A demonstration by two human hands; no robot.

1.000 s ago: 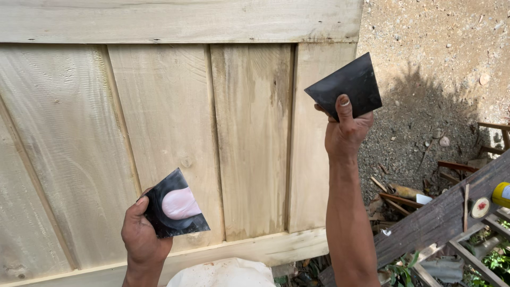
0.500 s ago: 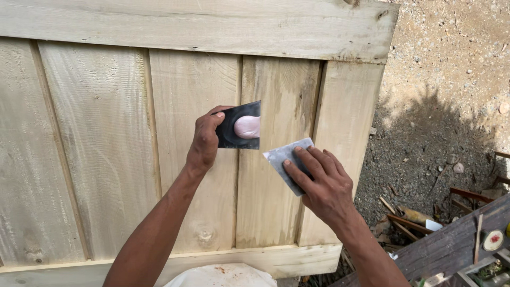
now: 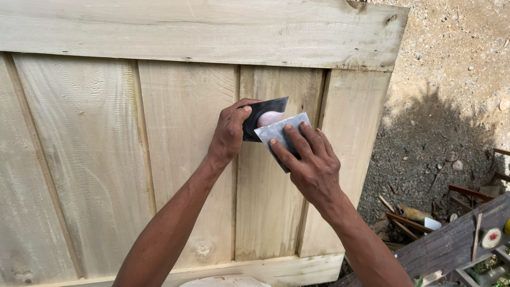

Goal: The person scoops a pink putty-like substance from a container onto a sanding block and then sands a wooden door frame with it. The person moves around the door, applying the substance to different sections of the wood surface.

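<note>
The left hand (image 3: 229,133) is curled tight around the left edge of a dark flat scraper (image 3: 263,116), thumb and fingers pinching it so that the blade stands out toward three o'clock. On that blade sits a pinkish lump of putty (image 3: 270,118), partly covered from the lower right.

The right hand (image 3: 313,165) lies at about four o'clock from the left one, just beside it. Its fingers (image 3: 293,141) are stretched nearly straight and spread a little, pressing flat on a second, grey scraper (image 3: 279,133); the thumb is tucked under the lower edge. The upper left corner of this grey scraper overlaps the dark one and touches the putty.

Both tools are held over the wooden door (image 3: 159,159), at the seam between two upright planks just below the wide cross board (image 3: 186,32) at twelve o'clock. Whether the grey blade touches the wood cannot be told.

At four o'clock from the hands, well apart, lie scraps of wood (image 3: 409,215) on gravelly ground (image 3: 457,79), and a dark plank (image 3: 451,244) runs across the lower right corner.
</note>
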